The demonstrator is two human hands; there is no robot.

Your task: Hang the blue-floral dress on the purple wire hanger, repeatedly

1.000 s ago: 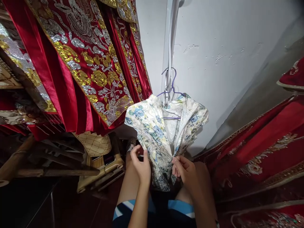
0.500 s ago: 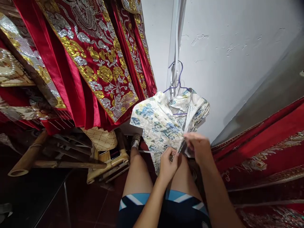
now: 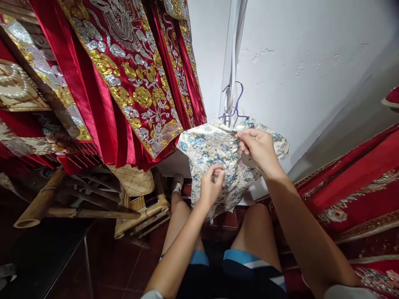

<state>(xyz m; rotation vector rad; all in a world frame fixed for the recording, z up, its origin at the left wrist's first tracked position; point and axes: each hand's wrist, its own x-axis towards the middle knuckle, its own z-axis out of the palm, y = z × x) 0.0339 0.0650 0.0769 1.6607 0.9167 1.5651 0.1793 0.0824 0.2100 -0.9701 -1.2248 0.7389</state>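
Observation:
A short-sleeved blouse (image 3: 212, 151) with a blue, green and yellow floral print hangs on a purple wire hanger (image 3: 238, 97). My right hand (image 3: 257, 147) pinches the blouse at its neckline, thumb and index finger together. Lower down, in front of the blouse's middle, is my left hand (image 3: 212, 185) with its fingers curled in. Whether any cloth is caught between those fingers is hidden. The front panels now lie closed across each other, and the hem falls above the floor between my knees.
Red satin garments with gold and silver sequins (image 3: 143, 95) hang at left. More red embroidered cloth (image 3: 358, 187) is on the right. A bamboo chair (image 3: 143, 216) with a phone (image 3: 151, 200) on it stands lower left. A white wall (image 3: 299, 54) is behind.
My right hand has risen from the blouse's front edge to its neckline. The folded-back panel now lies across the front. My left hand has moved slightly up and left, and my knees have parted.

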